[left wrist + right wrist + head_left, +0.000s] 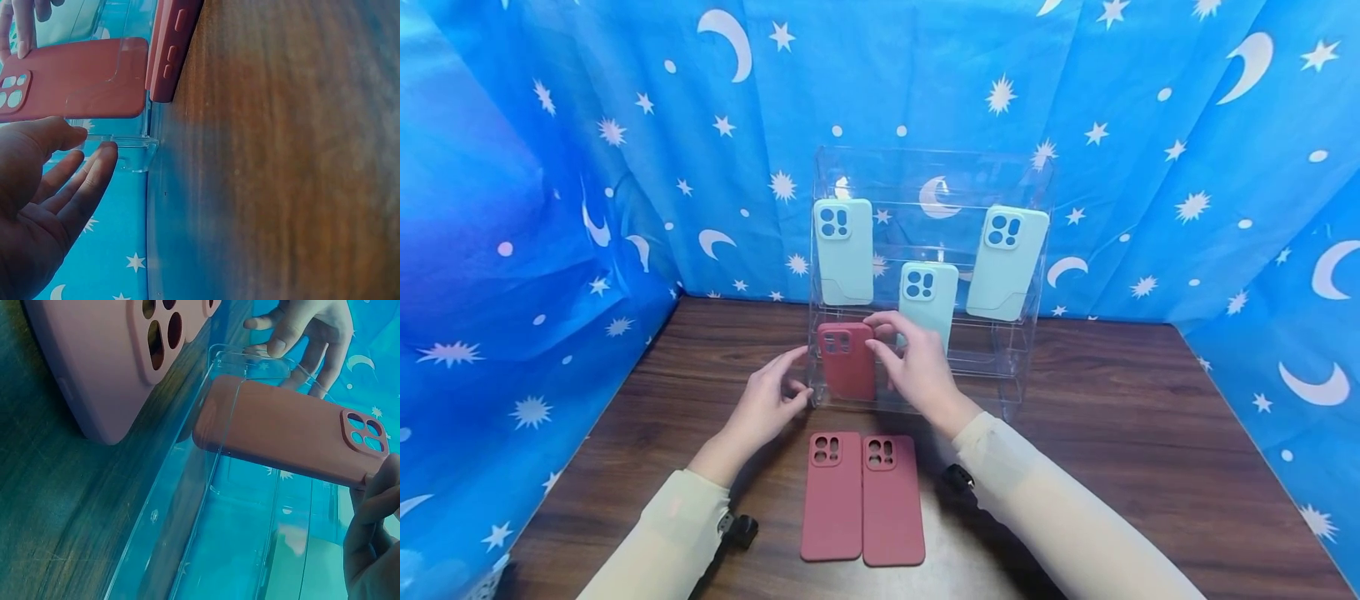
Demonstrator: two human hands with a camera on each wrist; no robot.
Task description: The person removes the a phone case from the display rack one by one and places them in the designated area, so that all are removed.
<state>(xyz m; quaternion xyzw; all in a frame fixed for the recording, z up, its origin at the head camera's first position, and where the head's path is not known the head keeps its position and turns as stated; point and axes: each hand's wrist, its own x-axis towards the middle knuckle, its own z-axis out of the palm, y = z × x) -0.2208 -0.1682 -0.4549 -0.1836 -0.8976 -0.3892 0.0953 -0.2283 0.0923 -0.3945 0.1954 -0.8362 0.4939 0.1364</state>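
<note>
A clear display rack [1026,350] stands on the table. In its lowest tier, at the left end, a red phone case [850,367] leans with its lower end behind the clear front lip. My right hand [921,367] pinches that case by its upper right corner, as the right wrist view [378,512] also shows. My left hand [767,396] is at the rack's left side, fingers fairly straight, the tips at the clear edge. Two more red phone cases, a left one [832,508] and a right one [892,512], lie side by side before the rack.
Mint green phone cases stand in the rack's higher tiers: one at left [847,267], one at right [1006,271], and one lower in the middle [936,312], partly behind my right hand. A blue star-patterned curtain [865,75] hangs behind and beside the wooden table [1135,467].
</note>
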